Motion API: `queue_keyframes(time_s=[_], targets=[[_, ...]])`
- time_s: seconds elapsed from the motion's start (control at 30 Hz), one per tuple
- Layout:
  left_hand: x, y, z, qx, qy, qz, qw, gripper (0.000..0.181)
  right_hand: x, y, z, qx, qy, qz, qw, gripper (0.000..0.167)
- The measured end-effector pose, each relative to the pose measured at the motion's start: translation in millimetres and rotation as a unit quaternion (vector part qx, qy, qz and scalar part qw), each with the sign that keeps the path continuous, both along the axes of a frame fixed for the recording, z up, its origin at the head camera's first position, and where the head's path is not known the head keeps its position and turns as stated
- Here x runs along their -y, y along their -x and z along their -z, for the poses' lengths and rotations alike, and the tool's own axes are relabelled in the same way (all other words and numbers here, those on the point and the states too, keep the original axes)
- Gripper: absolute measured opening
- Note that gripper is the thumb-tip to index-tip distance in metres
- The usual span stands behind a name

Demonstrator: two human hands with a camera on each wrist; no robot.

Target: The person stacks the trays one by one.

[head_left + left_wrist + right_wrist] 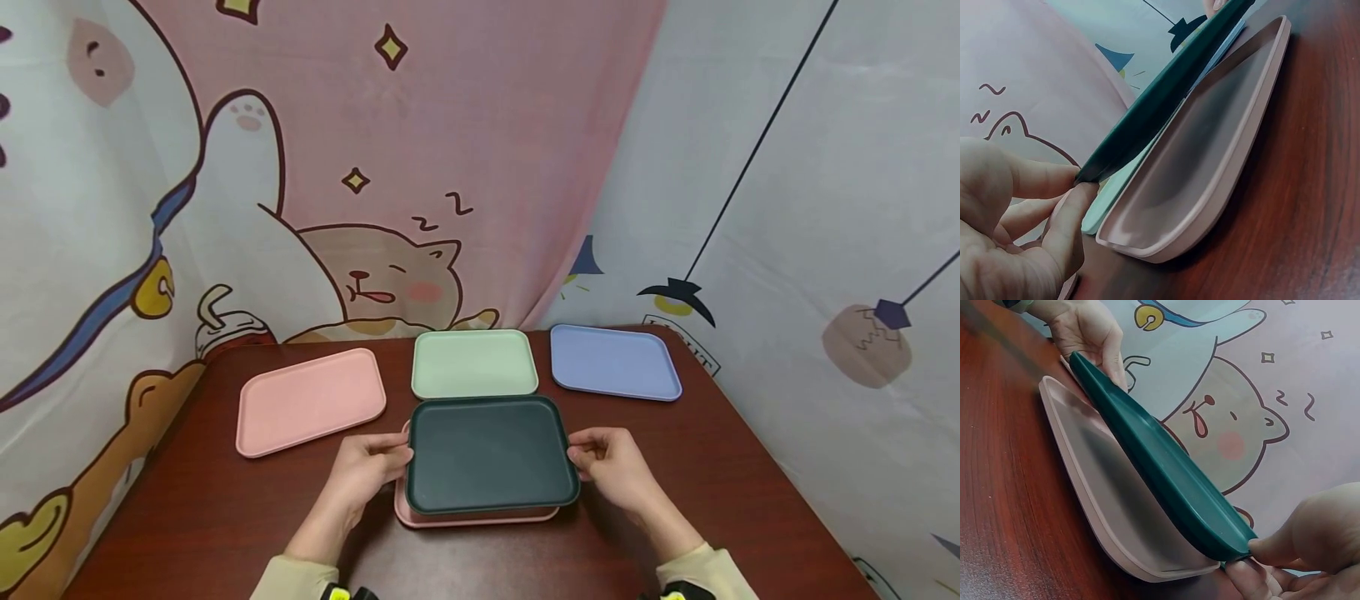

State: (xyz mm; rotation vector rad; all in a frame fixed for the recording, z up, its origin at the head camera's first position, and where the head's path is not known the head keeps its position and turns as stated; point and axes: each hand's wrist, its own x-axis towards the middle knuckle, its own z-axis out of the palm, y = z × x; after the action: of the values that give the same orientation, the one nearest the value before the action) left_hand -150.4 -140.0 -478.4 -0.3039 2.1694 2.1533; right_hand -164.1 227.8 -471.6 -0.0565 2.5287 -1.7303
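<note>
A dark green tray [491,454] is held level by its two short ends, above a pink tray [480,518] lying on the table. My left hand [366,468] pinches its left end between thumb and fingers; my right hand [611,467] pinches the right end. The left wrist view shows a gap between the green tray [1147,106] and the pink tray [1244,134] under it. In the right wrist view the thumb and fingers of my right hand [1310,550] grip a corner of the green tray [1166,469].
On the brown table [187,508], another pink tray [311,402] lies at the back left, a light green tray [475,364] at the back middle and a blue tray [615,362] at the back right. A printed curtain [487,125] hangs behind.
</note>
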Motion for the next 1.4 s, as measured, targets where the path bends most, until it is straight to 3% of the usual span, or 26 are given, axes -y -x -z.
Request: queue_keyframes(time_s=[1.4], targets=[[10.3,-0.5,20.3,-0.009,0.021,-0.008,0.9997,0.027,15,0.5,16.5,0.013,0.005,-0.001,0.9999,0.015]])
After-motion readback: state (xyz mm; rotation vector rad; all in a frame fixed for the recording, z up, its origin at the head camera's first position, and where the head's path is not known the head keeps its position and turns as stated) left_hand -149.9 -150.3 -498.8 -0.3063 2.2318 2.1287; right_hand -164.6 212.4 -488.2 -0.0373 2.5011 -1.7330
